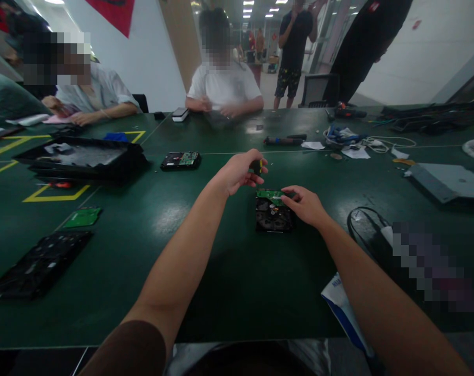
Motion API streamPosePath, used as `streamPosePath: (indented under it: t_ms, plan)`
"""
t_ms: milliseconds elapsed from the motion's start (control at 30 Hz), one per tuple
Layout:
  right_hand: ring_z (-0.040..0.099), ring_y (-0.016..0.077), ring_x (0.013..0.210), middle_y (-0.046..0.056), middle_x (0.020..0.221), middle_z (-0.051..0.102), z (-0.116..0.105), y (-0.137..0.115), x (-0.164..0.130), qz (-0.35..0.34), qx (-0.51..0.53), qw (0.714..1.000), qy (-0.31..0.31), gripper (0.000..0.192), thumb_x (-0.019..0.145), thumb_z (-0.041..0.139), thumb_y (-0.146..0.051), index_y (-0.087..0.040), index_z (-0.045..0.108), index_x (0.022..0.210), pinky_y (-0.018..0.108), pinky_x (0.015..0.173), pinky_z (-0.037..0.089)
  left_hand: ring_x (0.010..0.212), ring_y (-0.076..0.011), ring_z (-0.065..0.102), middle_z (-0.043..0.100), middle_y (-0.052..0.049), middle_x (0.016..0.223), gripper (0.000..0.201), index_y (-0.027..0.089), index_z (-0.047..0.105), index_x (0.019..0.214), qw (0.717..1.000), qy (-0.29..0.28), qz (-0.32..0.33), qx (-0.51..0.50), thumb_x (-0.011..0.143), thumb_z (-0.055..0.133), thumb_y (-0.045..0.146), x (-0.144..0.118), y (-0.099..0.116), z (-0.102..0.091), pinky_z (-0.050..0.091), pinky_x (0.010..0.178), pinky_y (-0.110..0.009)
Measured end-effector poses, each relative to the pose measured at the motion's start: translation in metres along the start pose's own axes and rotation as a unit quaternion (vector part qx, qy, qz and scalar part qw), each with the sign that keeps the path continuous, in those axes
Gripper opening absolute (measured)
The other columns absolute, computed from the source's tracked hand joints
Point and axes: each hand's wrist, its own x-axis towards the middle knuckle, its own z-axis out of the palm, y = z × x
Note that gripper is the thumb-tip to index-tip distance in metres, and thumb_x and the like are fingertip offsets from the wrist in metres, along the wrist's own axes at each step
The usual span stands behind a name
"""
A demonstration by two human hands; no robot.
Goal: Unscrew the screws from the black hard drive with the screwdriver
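A hard drive lies on the green table in front of me, with a green circuit board across its far end. Above that far end, my left hand is closed round a screwdriver with a black and yellow handle. The screwdriver's shaft is too thin to make out clearly. My right hand grips the drive's right edge, its thumb and fingertips at the circuit board.
Another hard drive lies left of centre. A loose green board, a black drive-like part and a stacked black tray are at left. A power tool, cables and a grey metal case lie right. People are across the table.
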Motion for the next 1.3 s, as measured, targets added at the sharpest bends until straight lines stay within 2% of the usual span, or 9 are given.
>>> streamPosePath:
  t_ms: [100,267,467,567,833,1000,1167,1300]
  plan:
    - [0.065,0.0176,0.075,0.006,0.109,0.074,0.0002,-0.0004,-0.0005,0.002,0.000,1.000,0.003,0.033,0.090,0.065,-0.044,-0.023,0.070,0.116,0.034,0.070,0.051,0.057,-0.0142,0.065,0.072,-0.010,0.092,0.028,0.017,0.063,0.089,1.000,-0.008,-0.009,-0.009,0.086,0.056,0.043,-0.0013,0.0002,0.0029,0.044,0.049,-0.025]
    - [0.066,0.0179,0.076,0.006,0.113,0.073,-0.0003,0.0001,0.0002,-0.005,-0.004,1.000,-0.001,0.033,0.091,0.063,-0.044,-0.024,0.070,0.116,0.035,0.072,0.051,0.056,-0.0132,0.065,0.069,-0.010,0.090,0.030,0.015,0.068,0.088,0.998,0.026,0.036,0.047,0.087,0.057,0.043,-0.0009,-0.0007,0.0031,0.042,0.049,-0.024]
    - [0.066,0.0184,0.076,0.007,0.112,0.073,-0.0001,-0.0003,0.0001,-0.001,-0.001,1.000,0.005,0.033,0.090,0.064,-0.044,-0.023,0.070,0.115,0.036,0.073,0.052,0.058,-0.0155,0.067,0.071,-0.011,0.096,0.032,0.016,0.064,0.094,1.000,-0.020,-0.006,0.005,0.086,0.056,0.045,-0.0027,0.0010,0.0022,0.045,0.048,-0.026]
    - [0.066,0.0184,0.076,0.007,0.114,0.073,0.0002,0.0002,0.0003,0.001,0.001,1.000,0.002,0.033,0.090,0.064,-0.044,-0.024,0.070,0.115,0.036,0.073,0.053,0.061,-0.0164,0.068,0.071,-0.013,0.099,0.032,0.015,0.063,0.090,1.000,-0.003,-0.003,0.013,0.086,0.054,0.046,-0.0029,0.0016,0.0016,0.046,0.050,-0.026]
    - [0.065,0.0180,0.078,0.006,0.115,0.072,0.0015,0.0030,0.0002,0.001,0.002,1.000,-0.001,0.033,0.091,0.064,-0.044,-0.024,0.069,0.117,0.035,0.074,0.052,0.060,-0.0160,0.068,0.070,-0.012,0.099,0.030,0.015,0.066,0.090,0.986,0.062,0.042,0.147,0.086,0.051,0.041,-0.0082,0.0057,0.0072,0.048,0.051,-0.027]
    - [0.064,0.0167,0.076,0.007,0.114,0.072,-0.0007,0.0007,-0.0012,0.003,-0.002,1.000,0.002,0.032,0.091,0.063,-0.042,-0.024,0.069,0.117,0.034,0.074,0.051,0.059,-0.0159,0.067,0.070,-0.011,0.097,0.029,0.016,0.065,0.090,0.991,0.037,0.040,0.118,0.089,0.053,0.043,-0.0069,0.0039,0.0105,0.050,0.051,-0.028]
    - [0.064,0.0169,0.077,0.007,0.114,0.072,-0.0031,-0.0013,-0.0024,-0.006,0.003,1.000,0.001,0.032,0.094,0.060,-0.044,-0.024,0.070,0.116,0.034,0.074,0.051,0.060,-0.0166,0.068,0.071,-0.012,0.097,0.034,0.017,0.066,0.089,0.993,0.045,0.064,0.094,0.089,0.059,0.050,-0.0013,-0.0016,0.0104,0.051,0.051,-0.028]
    - [0.065,0.0168,0.078,0.008,0.116,0.071,-0.0033,-0.0013,-0.0035,0.000,0.013,1.000,0.006,0.033,0.094,0.060,-0.044,-0.023,0.069,0.117,0.034,0.075,0.052,0.060,-0.0161,0.068,0.071,-0.011,0.093,0.032,0.017,0.066,0.088,0.993,0.047,0.069,0.081,0.090,0.062,0.049,0.0001,-0.0027,0.0105,0.051,0.052,-0.027]
